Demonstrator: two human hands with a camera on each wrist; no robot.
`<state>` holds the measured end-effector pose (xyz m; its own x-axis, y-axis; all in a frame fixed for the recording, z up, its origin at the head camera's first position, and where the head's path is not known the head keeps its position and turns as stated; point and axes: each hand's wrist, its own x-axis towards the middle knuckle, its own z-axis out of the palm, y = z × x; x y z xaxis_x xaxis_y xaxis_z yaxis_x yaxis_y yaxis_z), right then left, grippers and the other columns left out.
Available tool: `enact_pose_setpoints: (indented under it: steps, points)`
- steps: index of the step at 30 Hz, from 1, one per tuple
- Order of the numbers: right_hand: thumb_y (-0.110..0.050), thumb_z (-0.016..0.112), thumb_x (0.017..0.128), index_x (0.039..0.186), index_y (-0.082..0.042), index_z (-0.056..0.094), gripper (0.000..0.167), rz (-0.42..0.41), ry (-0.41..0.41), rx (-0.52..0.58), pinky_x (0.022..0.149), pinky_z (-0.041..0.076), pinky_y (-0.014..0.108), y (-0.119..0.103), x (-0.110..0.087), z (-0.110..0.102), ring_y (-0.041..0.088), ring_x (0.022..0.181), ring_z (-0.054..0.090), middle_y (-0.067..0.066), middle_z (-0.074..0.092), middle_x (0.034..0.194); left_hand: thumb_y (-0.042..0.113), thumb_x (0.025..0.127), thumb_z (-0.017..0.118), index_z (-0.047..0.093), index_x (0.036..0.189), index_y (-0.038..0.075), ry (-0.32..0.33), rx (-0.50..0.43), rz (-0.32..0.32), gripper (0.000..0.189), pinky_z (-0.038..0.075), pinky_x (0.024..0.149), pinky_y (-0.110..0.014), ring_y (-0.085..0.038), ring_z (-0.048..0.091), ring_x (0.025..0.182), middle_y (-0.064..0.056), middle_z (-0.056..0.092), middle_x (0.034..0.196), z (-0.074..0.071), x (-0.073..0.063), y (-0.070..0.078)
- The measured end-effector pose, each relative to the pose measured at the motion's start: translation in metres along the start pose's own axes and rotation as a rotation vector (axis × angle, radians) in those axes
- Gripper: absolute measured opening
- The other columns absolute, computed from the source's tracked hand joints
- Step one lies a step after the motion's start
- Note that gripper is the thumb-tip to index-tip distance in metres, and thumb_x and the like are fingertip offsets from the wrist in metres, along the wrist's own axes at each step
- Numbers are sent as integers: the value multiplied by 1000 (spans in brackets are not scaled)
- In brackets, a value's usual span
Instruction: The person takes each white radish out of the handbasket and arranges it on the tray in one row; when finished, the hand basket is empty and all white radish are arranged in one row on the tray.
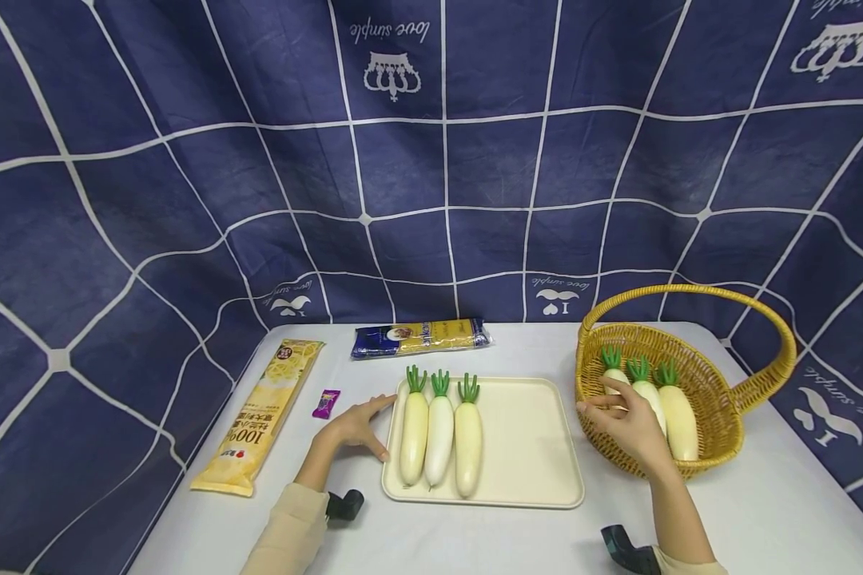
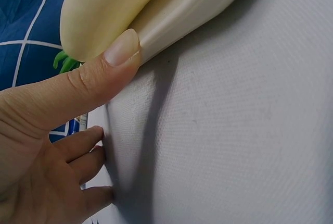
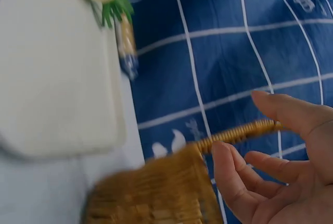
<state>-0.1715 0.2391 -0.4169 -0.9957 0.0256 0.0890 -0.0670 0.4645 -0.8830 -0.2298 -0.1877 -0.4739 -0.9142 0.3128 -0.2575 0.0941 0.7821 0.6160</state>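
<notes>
Three pale daikon radishes (image 1: 440, 439) with green tops lie side by side on the left half of a cream tray (image 1: 525, 447). At the tray's left edge is my left hand (image 1: 352, 427), fingers spread; in the left wrist view its thumb (image 2: 78, 81) overlaps the tray rim (image 2: 203, 13) beside a radish (image 2: 109, 10). My right hand (image 1: 629, 423) is over the near left rim of a wicker basket (image 1: 719, 383), holding nothing. In the right wrist view, its thumb and fingers (image 3: 234, 182) stand apart. Three more daikon radishes (image 1: 679, 419) lean inside the basket, one partly hidden by that hand.
A blue and yellow pasta packet (image 1: 431, 337) lies behind the tray. To the left are a long yellow noodle packet (image 1: 262, 415) and a small purple wrapped sweet (image 1: 326, 404). The basket's tall handle (image 1: 690, 291) arches up; a blue checked cloth (image 1: 475, 160) hangs behind the table.
</notes>
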Motion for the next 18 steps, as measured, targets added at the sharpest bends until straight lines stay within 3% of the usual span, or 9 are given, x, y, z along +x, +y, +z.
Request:
enact_pose_setpoints:
  steps: [5,11,13,15,18]
  points:
    - [-26,68,86,139,10,32,73,59,65,-70,64,56,25,5,2,-21,4,78,62,29,58,113,15,50,91,39,143,10,1,6,-7,107,18,111,-61,-43,23,138,-22,30,149,0,0,0]
    - [-29,67,87,138,11,33,73,92,121,-115,64,53,18,15,8,-37,-9,73,54,30,55,116,16,50,91,39,143,10,0,8,-6,107,19,110,-61,-43,23,137,-22,30,149,-2,0,0]
    - [-31,67,87,138,11,33,75,111,132,-137,65,51,17,18,10,-39,-1,76,61,31,54,117,16,50,91,39,143,9,0,8,-2,108,19,110,-61,-43,23,137,-22,30,149,-2,0,0]
    - [-33,67,87,138,11,33,76,129,138,-164,68,53,22,21,12,-41,17,85,67,32,53,119,17,50,91,39,144,9,-2,7,-1,108,19,111,-60,-43,23,137,-22,29,149,-1,0,0]
    - [-34,67,86,139,12,31,79,156,125,-193,76,55,37,25,14,-41,44,103,59,36,50,122,17,50,91,39,144,9,-6,9,-1,108,19,111,-60,-43,23,138,-22,29,149,-1,0,0]
